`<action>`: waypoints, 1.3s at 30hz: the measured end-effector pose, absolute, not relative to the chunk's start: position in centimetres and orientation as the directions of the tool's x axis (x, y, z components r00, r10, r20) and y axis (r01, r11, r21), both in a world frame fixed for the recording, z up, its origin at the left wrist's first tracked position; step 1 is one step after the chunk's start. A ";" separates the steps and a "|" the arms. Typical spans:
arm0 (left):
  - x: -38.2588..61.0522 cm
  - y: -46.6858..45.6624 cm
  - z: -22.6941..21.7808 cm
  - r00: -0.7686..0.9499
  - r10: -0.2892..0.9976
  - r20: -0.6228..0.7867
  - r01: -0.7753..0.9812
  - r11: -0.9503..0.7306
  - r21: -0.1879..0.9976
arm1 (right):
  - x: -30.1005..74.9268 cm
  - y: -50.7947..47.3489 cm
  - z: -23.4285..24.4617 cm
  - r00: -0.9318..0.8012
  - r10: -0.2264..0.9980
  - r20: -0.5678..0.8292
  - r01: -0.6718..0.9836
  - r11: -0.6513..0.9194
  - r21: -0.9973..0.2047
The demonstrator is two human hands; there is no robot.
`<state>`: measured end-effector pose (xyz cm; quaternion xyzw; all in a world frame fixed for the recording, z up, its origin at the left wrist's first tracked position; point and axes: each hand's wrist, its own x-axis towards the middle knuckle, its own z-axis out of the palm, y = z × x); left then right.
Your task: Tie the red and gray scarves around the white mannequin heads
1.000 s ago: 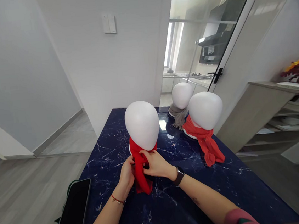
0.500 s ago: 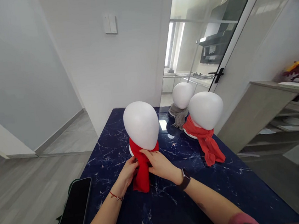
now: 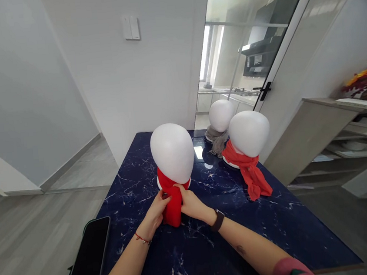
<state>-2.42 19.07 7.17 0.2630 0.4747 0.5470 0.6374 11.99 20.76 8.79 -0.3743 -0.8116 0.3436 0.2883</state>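
A white mannequin head (image 3: 172,152) stands at the middle of the dark blue marbled table (image 3: 195,250). Around its neck is a bright red scarf (image 3: 173,208), its end hanging down in front onto the tabletop. My left hand (image 3: 158,208) pinches the left edge of the hanging part. On the other side, my right hand (image 3: 190,201) grips the scarf just below the head, thumb on top of the cloth. The fingers of both hands are partly hidden behind the scarf.
To the right stands another mannequin head (image 3: 249,134) wearing a coral-red scarf (image 3: 252,176). Behind it, a third head (image 3: 221,115) has a grey scarf (image 3: 217,142). A black phone (image 3: 88,257) lies at the table's left edge. Shelves (image 3: 328,139) and a glass door (image 3: 242,39) are beyond.
My right hand has moved slightly down and left along the scarf, its fingers drawn in closer. The scarf's hanging end sits a little higher. The view has shifted slightly.
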 end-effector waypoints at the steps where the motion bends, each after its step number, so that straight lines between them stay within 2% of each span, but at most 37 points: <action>1: -2.4 19.1 7.1 -0.045 0.945 -0.323 -0.446 0.270 0.853 | 12.0 20.7 8.8 -0.549 0.804 0.231 0.382 0.486 -0.786; 6: -2.4 18.8 6.9 0.048 0.955 -0.292 -0.344 0.290 0.893 | 12.7 19.6 8.7 -0.402 0.839 0.367 0.410 0.523 -0.747; 10: -2.9 18.9 7.1 0.049 0.965 -0.259 -0.070 0.262 0.963 | 13.5 18.8 8.1 -0.289 0.837 0.465 0.409 0.547 -0.730; 12: -3.5 19.1 7.3 0.038 0.979 -0.198 0.128 0.192 0.973 | 13.7 18.7 8.0 -0.265 0.843 0.468 0.347 0.537 -0.769; 14: -4.1 19.1 7.6 0.107 0.979 -0.172 0.287 0.135 0.948 | 13.7 18.8 7.9 -0.249 0.858 0.449 0.253 0.505 -0.825; 16: -4.9 19.1 7.9 0.241 0.944 -0.224 0.369 0.125 0.921 | 13.7 19.1 7.9 -0.238 0.884 0.403 0.133 0.440 -0.888; 18: -5.6 19.1 8.1 0.304 0.907 -0.291 0.444 0.136 0.886 | 13.5 19.5 7.7 -0.208 0.922 0.327 -0.008 0.333 -0.943; 20: -6.2 19.2 8.4 0.214 0.930 -0.300 0.588 0.122 0.799 | 13.3 20.0 7.3 -0.159 0.959 0.235 -0.151 0.211 -0.966; 23: -6.8 19.4 8.9 -0.043 0.972 -0.232 0.811 0.169 0.560 | 13.4 20.9 6.8 -0.081 0.984 0.160 -0.285 0.131 -0.949; 26: -7.4 19.2 9.4 -0.203 0.971 -0.124 0.911 0.234 0.341 | 13.9 21.8 6.7 -0.013 0.985 0.170 -0.311 0.157 -0.937; 28: -7.9 19.0 9.6 -0.273 0.962 0.004 0.940 0.266 0.213 | 14.3 22.3 6.9 0.031 0.982 0.188 -0.337 0.187 -0.923; 30: -8.4 19.0 9.7 -0.332 0.935 0.124 0.937 0.311 0.161 | 14.5 22.8 7.2 0.052 0.976 0.212 -0.368 0.216 -0.904; 31: -8.6 19.0 9.7 -0.335 0.932 0.139 0.932 0.306 0.195 | 14.6 22.9 7.2 0.050 0.975 0.218 -0.379 0.221 -0.899; 33: -8.5 19.0 9.7 -0.242 0.969 0.046 0.890 0.203 0.407 | 14.5 22.9 7.2 0.024 0.974 0.225 -0.391 0.216 -0.895; 34: -8.2 19.0 9.7 -0.127 0.991 -0.044 0.818 0.130 0.560 | 14.4 22.8 7.1 0.010 0.974 0.226 -0.389 0.212 -0.897; 36: -6.9 18.9 9.6 0.157 0.972 -0.176 0.567 0.057 0.822 | 14.1 22.5 6.6 0.013 0.974 0.226 -0.374 0.214 -0.902; 37: -6.0 18.8 9.4 0.265 0.945 -0.192 0.443 0.058 0.895 | 13.9 22.2 6.4 0.021 0.974 0.226 -0.363 0.218 -0.906; 39: -4.1 18.6 8.9 0.357 0.919 -0.164 0.288 0.058 0.956 | 13.6 21.7 5.9 0.026 0.974 0.225 -0.351 0.220 -0.910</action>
